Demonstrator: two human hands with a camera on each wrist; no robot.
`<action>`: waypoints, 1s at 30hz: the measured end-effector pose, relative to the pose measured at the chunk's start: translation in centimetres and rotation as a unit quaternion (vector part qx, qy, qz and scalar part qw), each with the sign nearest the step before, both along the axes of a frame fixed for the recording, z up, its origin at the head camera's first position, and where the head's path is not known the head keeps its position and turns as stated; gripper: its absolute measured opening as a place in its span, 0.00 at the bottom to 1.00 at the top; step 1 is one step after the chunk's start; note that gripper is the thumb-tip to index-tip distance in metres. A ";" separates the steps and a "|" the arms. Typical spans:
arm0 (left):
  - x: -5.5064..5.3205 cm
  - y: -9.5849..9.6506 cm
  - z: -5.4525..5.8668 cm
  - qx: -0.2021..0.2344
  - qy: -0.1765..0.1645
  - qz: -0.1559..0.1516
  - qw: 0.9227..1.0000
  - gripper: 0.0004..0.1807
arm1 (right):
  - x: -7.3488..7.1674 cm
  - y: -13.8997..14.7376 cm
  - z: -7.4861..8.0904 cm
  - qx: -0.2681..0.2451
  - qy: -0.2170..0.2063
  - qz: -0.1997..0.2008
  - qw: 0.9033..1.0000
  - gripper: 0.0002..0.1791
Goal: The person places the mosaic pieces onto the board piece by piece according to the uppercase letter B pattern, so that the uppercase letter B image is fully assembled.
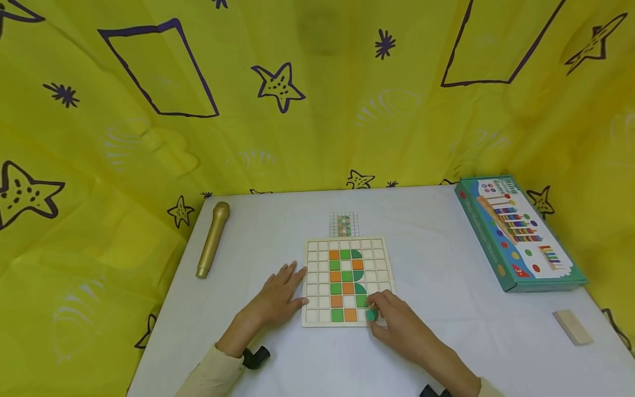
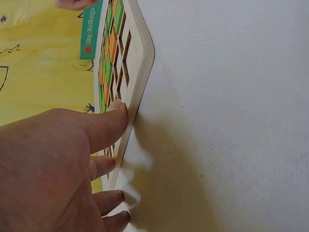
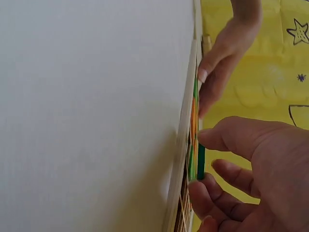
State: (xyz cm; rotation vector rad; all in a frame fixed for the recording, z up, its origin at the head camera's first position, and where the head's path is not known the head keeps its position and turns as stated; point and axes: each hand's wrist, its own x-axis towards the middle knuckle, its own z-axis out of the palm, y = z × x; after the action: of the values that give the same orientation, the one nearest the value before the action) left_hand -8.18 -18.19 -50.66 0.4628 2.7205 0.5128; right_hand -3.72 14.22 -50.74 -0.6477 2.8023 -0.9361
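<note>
A square wooden grid board lies on the white table, with orange, green and white squares and dark green curved pieces set in its middle columns. My left hand rests at the board's left edge, its fingers extended and the thumb touching the rim, as the left wrist view shows. Over the lower right part of the board, my right hand pinches a small dark green tile between thumb and fingers. Seen edge-on in the right wrist view, the tile is just above the grid.
Behind the board lies a small printed pattern card. A gold microphone lies to the left. On the right are a teal toy box and a pale wooden block. A yellow patterned curtain hangs behind the table.
</note>
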 end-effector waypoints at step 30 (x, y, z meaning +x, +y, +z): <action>0.0 0.0 -0.2 -0.009 0.005 -0.001 1.000 0.41 | 0.0 -1.6 -0.1 -0.011 0.014 0.058 0.998 0.10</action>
State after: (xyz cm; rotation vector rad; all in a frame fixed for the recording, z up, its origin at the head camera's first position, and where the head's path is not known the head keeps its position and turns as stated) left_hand -8.19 -18.21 -50.89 0.4642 2.7325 0.4855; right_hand -3.73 12.67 -50.82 -0.8243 2.7473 -0.9453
